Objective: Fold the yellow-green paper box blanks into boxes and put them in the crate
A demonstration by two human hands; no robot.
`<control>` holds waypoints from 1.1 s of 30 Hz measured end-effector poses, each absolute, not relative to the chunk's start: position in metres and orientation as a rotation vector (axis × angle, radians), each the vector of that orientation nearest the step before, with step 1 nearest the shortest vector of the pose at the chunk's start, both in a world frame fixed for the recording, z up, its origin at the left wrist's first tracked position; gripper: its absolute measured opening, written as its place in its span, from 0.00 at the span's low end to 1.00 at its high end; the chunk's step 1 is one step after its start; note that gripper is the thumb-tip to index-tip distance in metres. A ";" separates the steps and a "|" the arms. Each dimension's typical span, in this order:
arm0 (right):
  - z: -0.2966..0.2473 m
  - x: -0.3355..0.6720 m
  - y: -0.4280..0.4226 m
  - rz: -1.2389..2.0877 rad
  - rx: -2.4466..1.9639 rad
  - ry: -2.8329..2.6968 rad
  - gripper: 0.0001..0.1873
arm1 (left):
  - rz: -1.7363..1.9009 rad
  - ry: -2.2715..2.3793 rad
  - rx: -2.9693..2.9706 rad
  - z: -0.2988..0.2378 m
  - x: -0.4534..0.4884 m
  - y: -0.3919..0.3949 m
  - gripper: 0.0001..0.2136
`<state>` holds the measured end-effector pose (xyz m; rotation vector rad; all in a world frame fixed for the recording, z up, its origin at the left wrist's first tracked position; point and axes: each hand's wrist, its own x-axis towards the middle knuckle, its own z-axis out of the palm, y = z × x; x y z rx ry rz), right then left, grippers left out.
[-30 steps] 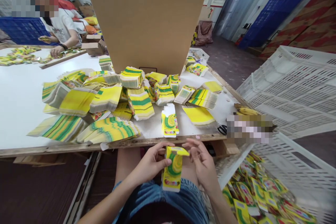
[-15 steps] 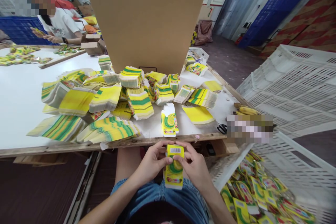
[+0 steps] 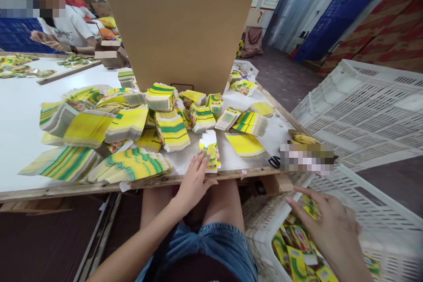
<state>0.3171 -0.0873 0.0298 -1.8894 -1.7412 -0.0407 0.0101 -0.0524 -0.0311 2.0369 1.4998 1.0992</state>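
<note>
My left hand reaches to the table's front edge with its fingers stretched out. Its fingertips rest on a small yellow flattened carton with white flaps, lying on the table. My right hand, slightly blurred, is over a white plastic crate at the lower right. The thumb and fingers are apart and nothing shows in the grip. Below and beside it, finished-looking yellow-green packets fill part of the crate. One packet shows just past the fingers; whether it lies or falls is unclear.
Stacks of flat yellow and green cartons spread over the white table. A tall brown cardboard sheet stands behind. Scissors and bananas lie at the right. More white crates stand beyond. A co-worker sits far left.
Both hands held a yellow carton above the lap. They have parted: the right moved over the crate and the carton left its grip; the left moved forward onto the carton on the table.
</note>
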 end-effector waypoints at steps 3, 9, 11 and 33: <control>0.021 0.309 -0.090 0.363 -1.850 -1.673 0.27 | 1.001 1.502 2.191 -0.042 -0.004 -0.034 0.19; -0.014 0.211 -0.087 1.216 -1.494 -1.140 0.27 | 1.140 1.410 2.303 -0.043 -0.007 -0.061 0.14; -0.020 0.193 -0.085 1.357 -1.359 -0.945 0.25 | 1.249 1.201 2.417 -0.042 -0.004 -0.079 0.16; -0.015 0.177 -0.105 1.443 -1.287 -1.034 0.21 | 1.110 0.616 0.788 -0.015 0.017 -0.097 0.23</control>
